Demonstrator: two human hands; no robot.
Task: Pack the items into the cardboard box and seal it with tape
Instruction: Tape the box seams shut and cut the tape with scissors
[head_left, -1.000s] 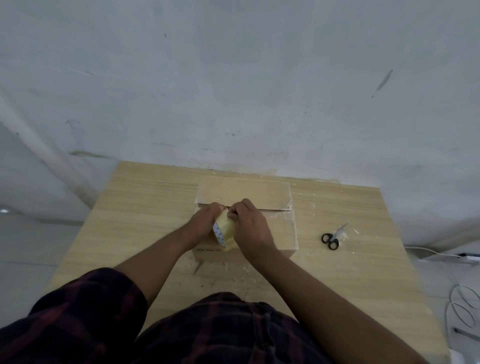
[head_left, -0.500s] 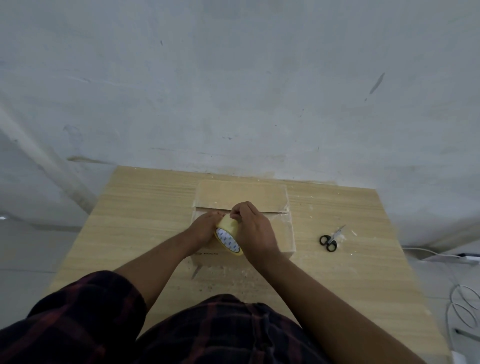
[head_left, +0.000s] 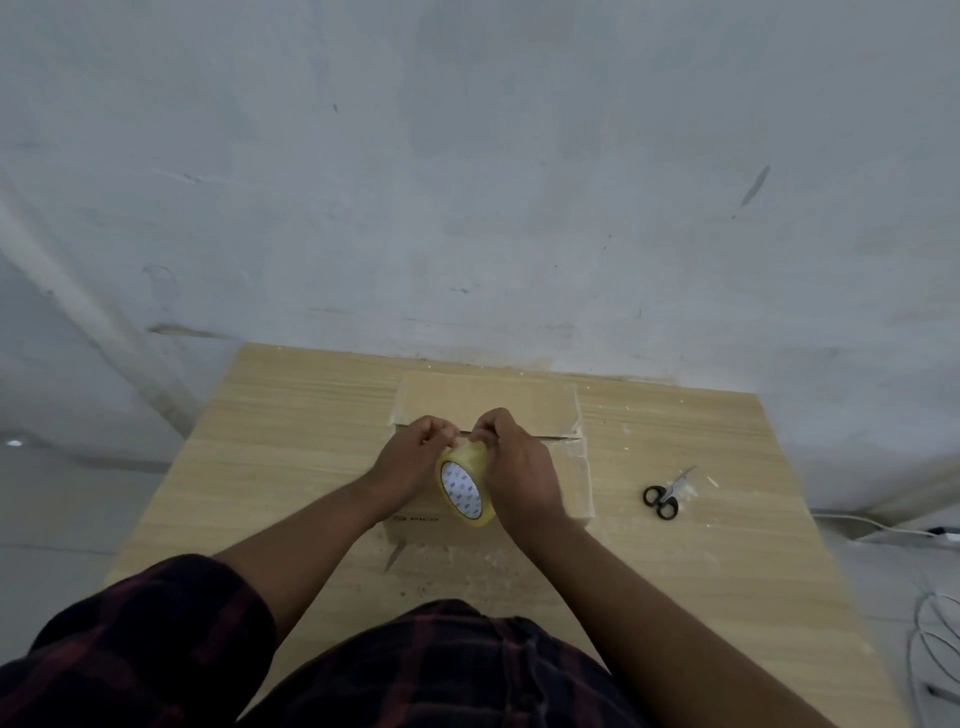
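Yellowish translucent tape roll (head_left: 464, 486), white printed core facing camera, held on edge above the closed cardboard box (head_left: 488, 402) on wooden table (head_left: 291, 415): right hand (head_left: 519, 467) curled round it, left hand (head_left: 410, 462) pinching its top rim.

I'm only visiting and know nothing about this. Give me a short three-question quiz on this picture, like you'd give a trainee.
1. True or false: the scissors lie on top of the cardboard box.
2. What do the left hand and right hand hold? A) scissors B) tape roll C) a pen
3. Fill in: the scissors lie to the cardboard box's ___ side.
Key: 1 false; 2 B; 3 right.
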